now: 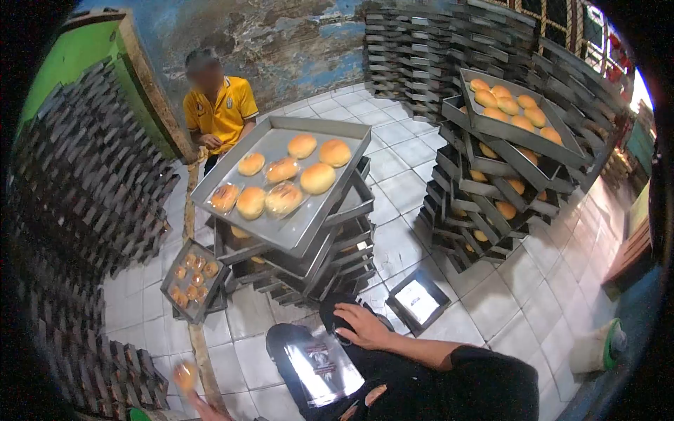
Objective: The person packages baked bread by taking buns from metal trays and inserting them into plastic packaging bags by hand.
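Left hand [203, 408]: bun [184, 376] just beyond it, blurred (gripped or loose, cannot tell). Right hand [361, 328]: holds nothing, fingers spread on knee [327, 317], likely bracing. Wrappers [323, 372] on lap between hands, presumably for easy reach. Farther: tray [270, 140].

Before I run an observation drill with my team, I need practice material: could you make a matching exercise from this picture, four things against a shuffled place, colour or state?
Things:
1. Right hand
2. Printed clear plastic
3. Blurred bun
4. Shirt of the person opposite

Matches:
A. Yellow
B. Close to the left hand
C. Palm down at the knee
D. Lying on the lap

Right pairs: 1-C, 2-D, 3-B, 4-A.
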A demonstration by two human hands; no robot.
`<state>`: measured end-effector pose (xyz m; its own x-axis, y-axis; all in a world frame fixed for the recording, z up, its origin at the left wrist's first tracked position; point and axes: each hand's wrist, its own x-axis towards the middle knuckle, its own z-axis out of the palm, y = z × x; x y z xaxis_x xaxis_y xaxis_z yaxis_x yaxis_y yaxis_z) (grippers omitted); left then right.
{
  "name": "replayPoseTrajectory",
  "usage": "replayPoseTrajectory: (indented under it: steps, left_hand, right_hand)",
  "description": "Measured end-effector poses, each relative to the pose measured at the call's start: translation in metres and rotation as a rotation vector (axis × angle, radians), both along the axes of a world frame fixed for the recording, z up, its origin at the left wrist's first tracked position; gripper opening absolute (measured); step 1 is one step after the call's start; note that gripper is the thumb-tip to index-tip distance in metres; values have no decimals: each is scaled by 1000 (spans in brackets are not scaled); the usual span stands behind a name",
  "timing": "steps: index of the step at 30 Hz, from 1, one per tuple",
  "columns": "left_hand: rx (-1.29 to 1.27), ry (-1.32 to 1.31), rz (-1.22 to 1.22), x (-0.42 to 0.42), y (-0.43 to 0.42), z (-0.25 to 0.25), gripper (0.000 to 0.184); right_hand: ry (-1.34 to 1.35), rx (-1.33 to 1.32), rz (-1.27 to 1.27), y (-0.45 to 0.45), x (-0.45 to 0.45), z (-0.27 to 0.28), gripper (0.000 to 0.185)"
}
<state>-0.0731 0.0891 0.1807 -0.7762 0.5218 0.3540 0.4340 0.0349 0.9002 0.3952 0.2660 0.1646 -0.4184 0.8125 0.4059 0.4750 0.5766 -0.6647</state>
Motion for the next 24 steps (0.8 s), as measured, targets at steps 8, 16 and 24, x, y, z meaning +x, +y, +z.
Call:
replayPoseTrajectory:
  steps: [8,16,24]
  left_hand:
    - [141,-88,-613,150,301,199,59]
    - [-347,616,-804,248,124,85,60]
    - [-470,858,-732,248,30,36,40]
  right_hand:
    - [114,-84,-37,5,19,-12,46]
    - [137,-106,-77,-41,57,22,40]
    - [-282,-22,308,-32,24,72,72]
